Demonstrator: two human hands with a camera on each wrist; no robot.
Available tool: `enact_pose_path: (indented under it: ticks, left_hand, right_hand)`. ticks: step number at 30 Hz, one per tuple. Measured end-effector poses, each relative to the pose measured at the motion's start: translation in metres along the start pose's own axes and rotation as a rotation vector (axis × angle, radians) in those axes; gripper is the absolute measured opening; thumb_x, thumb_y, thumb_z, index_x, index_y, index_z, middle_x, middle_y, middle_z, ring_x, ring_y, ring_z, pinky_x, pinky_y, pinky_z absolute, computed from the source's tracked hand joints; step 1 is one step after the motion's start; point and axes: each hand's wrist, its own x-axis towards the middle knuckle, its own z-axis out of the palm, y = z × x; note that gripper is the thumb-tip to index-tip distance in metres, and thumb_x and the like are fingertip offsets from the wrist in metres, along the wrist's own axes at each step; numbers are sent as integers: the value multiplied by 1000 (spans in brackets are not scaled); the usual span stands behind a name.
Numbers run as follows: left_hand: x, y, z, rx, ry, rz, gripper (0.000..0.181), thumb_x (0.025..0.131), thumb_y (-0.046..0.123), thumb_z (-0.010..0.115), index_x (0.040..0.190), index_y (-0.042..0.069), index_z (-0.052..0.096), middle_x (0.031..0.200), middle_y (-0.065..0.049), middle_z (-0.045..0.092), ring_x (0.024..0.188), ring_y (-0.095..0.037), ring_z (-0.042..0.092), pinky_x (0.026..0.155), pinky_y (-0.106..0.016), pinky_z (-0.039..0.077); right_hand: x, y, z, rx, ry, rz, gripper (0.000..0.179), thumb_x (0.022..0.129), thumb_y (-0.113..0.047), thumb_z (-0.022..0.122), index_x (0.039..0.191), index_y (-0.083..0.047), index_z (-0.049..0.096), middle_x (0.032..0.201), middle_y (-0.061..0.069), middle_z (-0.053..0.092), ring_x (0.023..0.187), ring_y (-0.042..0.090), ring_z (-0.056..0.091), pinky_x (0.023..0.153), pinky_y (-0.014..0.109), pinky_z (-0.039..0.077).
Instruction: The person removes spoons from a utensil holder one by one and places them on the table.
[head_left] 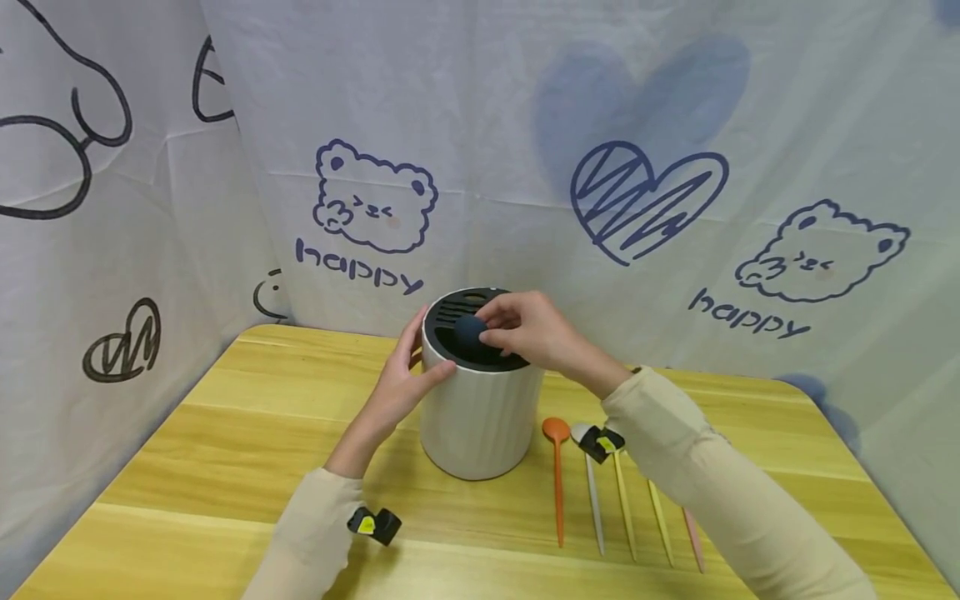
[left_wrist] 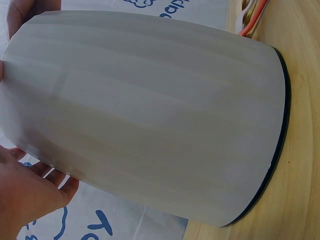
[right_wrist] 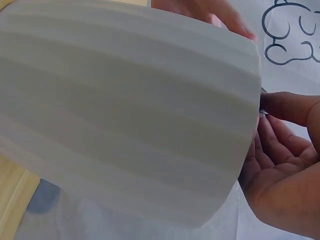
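Observation:
A white ribbed utensil holder (head_left: 480, 425) with a slotted black lid (head_left: 455, 310) stands upright on the table. My left hand (head_left: 397, 379) holds its left side near the top, thumb at the front rim and fingers farther round; the left wrist view shows this hand (left_wrist: 35, 195) against the white wall. Over the lid, my right hand (head_left: 536, 329) pinches a dark blue spoon (head_left: 470, 331) by its round head. The spoon's handle is hidden. In the right wrist view the right hand (right_wrist: 285, 170) is partly behind the holder's upper end.
To the right of the holder several spoons lie side by side on the wooden table (head_left: 225, 467): an orange spoon (head_left: 557, 475), a white one (head_left: 594, 500), yellow ones and a pink one (head_left: 693, 542). The right forearm covers some heads. A printed cloth (head_left: 480, 125) hangs behind.

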Motion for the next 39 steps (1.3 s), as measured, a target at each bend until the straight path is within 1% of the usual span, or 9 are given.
enact_pose_path:
  ticks: [3, 8, 14, 20, 28, 32, 36, 39]
  left_hand:
    - [0, 0, 0, 1, 0, -6, 97, 84, 55, 67, 156, 16, 16, 158, -7, 21, 141, -29, 23, 112, -52, 23]
    - [0, -1, 0, -1, 0, -2, 97, 83, 55, 67, 156, 16, 16, 158, -7, 21, 141, -30, 23, 112, -52, 23]
    - [0, -2, 1, 0, 2, 2, 98, 83, 55, 68, 156, 16, 16, 158, -8, 22, 140, -30, 24, 112, -52, 24]
    - [0, -2, 1, 3, 5, 3, 99, 82, 57, 68, 156, 16, 17, 158, -8, 22, 140, -30, 24, 112, -52, 23]
    - [2, -3, 1, 1, 4, 22, 100, 81, 59, 68, 156, 16, 17, 158, -8, 21, 140, -30, 24, 112, -53, 23]
    - [2, -3, 1, 5, 9, 15, 100, 81, 58, 69, 156, 17, 17, 158, -8, 22, 140, -30, 25, 112, -53, 24]
    - [2, -3, 0, 3, 12, 7, 99, 81, 57, 69, 156, 17, 17, 157, -9, 22, 140, -30, 26, 112, -52, 25]
    - [2, -2, 0, -3, 13, 8, 100, 82, 56, 69, 156, 16, 16, 157, -9, 23, 140, -30, 26, 112, -52, 24]
  right_hand:
    - [-1, 2, -2, 14, 14, -13, 21, 87, 1, 68, 107, 7, 67, 97, 18, 68, 85, 25, 65, 66, 30, 57]
    - [-5, 1, -7, 57, 31, -29, 22, 87, 1, 68, 108, 8, 66, 97, 18, 68, 85, 26, 66, 68, 32, 58]
    - [-10, 0, -17, 96, 52, -28, 26, 89, 0, 66, 114, 6, 65, 101, 18, 67, 87, 26, 65, 71, 33, 57]
    - [-14, -1, -27, 126, 81, -37, 28, 91, -1, 64, 118, 6, 63, 103, 17, 66, 89, 27, 64, 72, 33, 57]
    - [-22, -6, -39, 190, 135, -57, 28, 92, -1, 64, 119, 5, 62, 101, 16, 65, 91, 37, 61, 73, 36, 56]
    - [-25, -10, -45, 219, 172, -70, 28, 92, -1, 64, 119, 5, 62, 102, 15, 66, 87, 33, 62, 71, 31, 56]
    - [-28, -13, -52, 241, 214, -125, 28, 91, 1, 65, 118, 7, 62, 98, 13, 67, 81, 22, 63, 69, 27, 55]
    - [-30, -17, -58, 258, 250, -173, 28, 90, 3, 65, 117, 9, 62, 95, 8, 68, 77, 17, 62, 67, 25, 55]
